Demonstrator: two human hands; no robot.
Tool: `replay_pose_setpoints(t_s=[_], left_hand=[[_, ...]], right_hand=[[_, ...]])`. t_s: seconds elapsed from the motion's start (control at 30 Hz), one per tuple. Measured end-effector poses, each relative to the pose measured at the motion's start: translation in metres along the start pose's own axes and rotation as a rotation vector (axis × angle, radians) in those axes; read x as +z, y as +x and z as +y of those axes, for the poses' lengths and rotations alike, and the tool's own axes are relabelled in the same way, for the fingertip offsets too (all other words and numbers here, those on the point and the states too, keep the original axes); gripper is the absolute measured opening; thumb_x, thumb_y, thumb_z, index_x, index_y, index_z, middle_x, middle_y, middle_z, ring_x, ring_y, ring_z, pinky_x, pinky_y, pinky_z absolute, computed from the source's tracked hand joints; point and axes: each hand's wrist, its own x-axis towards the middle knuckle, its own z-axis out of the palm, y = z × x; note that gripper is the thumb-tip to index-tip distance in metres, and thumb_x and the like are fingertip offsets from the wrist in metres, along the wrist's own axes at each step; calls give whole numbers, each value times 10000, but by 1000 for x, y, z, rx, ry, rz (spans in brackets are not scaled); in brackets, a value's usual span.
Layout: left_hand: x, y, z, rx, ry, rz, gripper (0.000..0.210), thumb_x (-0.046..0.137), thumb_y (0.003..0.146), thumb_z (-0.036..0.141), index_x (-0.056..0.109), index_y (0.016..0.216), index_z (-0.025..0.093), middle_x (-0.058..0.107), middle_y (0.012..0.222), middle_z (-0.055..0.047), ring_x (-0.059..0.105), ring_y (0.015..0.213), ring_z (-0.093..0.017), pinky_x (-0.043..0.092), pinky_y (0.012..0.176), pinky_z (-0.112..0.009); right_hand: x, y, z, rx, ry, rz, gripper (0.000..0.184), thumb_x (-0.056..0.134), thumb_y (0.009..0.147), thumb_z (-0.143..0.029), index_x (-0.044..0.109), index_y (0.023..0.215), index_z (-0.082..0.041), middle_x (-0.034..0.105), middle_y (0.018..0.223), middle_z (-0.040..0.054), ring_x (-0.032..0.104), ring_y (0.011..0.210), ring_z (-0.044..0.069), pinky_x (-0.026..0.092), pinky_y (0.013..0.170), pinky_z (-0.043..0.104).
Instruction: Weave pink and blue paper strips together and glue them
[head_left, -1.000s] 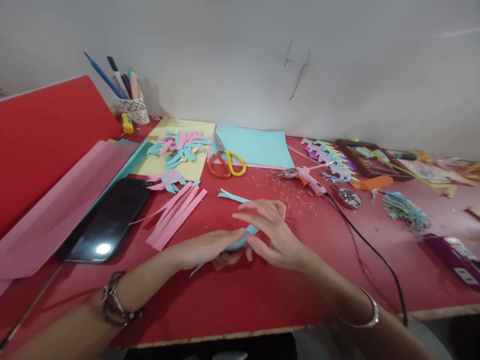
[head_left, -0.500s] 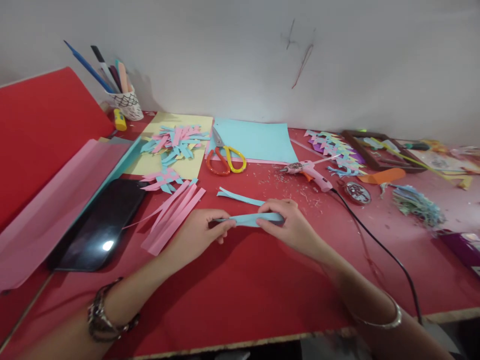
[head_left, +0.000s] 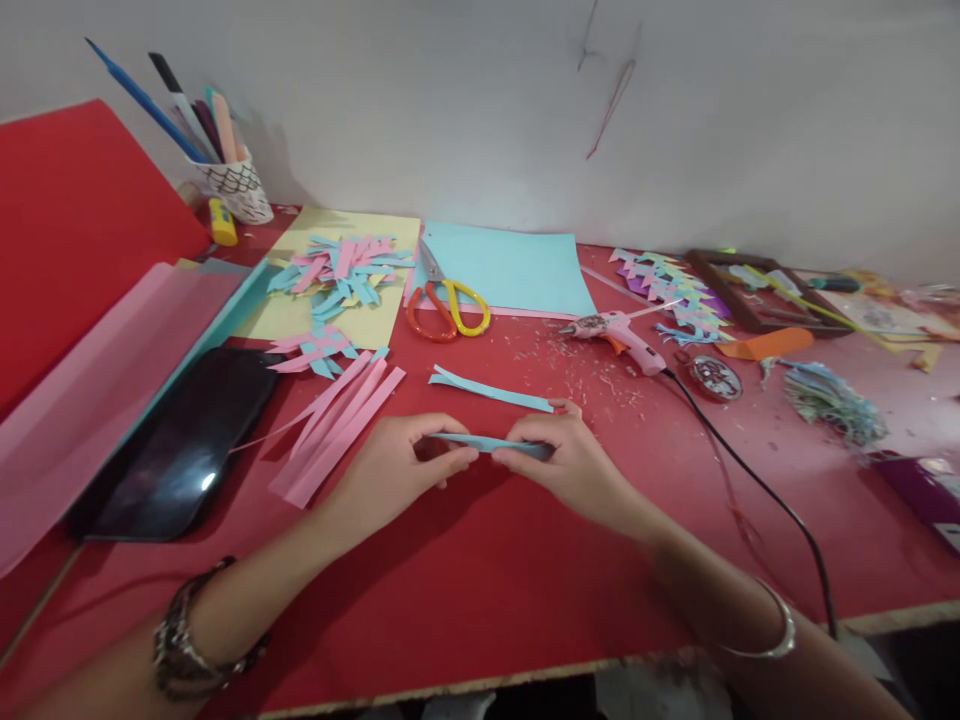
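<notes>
Head view: your left hand (head_left: 394,455) pinches one end of a light-blue paper strip (head_left: 484,443) between thumb and curled fingers, and your right hand (head_left: 577,455) grips the other end likewise, thumbs near each other above the red table (head_left: 480,590). Half a second ago the strip showed more of its broad face and your thumbs stood farther apart; now it is turned nearly edge-on and they have drawn closer. That suggests you are working along the strip, perhaps flattening or creasing it, though no fold can be made out.

Just beyond, a loose blue strip pair (head_left: 491,391) lies on the table, its right end at your right fingers; you cannot tell whether they touch. To your left are pink strips (head_left: 341,435), with a woven pink-and-blue piece (head_left: 321,345) behind them. Farther back, scissors (head_left: 440,281) lie partly over a blue sheet (head_left: 517,265), and a pink glue gun (head_left: 621,334) rests among scraps to the right.
</notes>
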Motion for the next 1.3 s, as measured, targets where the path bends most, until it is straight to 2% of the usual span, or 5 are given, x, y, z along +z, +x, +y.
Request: replay_pose_setpoints(t_s=[0.17,0.4,0.6,1.1,1.3], left_hand=[[3,-1,0,-11,14,27,168,573,708,319,609,595,200,561,514,44,464,446,-94,352,456,-197],[2,-2,-4,27,91,-50,281,508,761,377,621,587,188,594,534,19,460,452,-100,348,467,-207],[2,-1,0,48,122,-20,204,538,731,358,639,674,190,660,667,5,560,617,-141,402,569,-214],[6,-4,1,20,-2,70,122,578,721,271,655,674,189,688,677,21,608,649,-124,449,627,-191],[5,-4,4,12,-32,72,116,584,711,263,660,661,191,692,674,18,611,643,-127,460,634,-196]], right_hand=[[3,-1,-2,41,7,64,430,578,762,-426,434,471,-145,435,452,-78,382,483,54,253,713,292],[1,-3,-7,-6,64,-19,150,538,816,-344,646,804,-239,678,804,-32,580,721,132,195,877,372],[0,-2,-8,59,112,-21,261,530,823,-338,624,627,-193,625,563,-59,535,552,85,200,897,382],[4,-1,-7,23,107,124,364,610,751,-374,517,477,-153,516,458,-71,414,467,46,256,738,307],[1,-2,-8,-32,138,53,177,568,796,-328,652,698,-208,673,674,-27,546,594,100,272,721,297]])
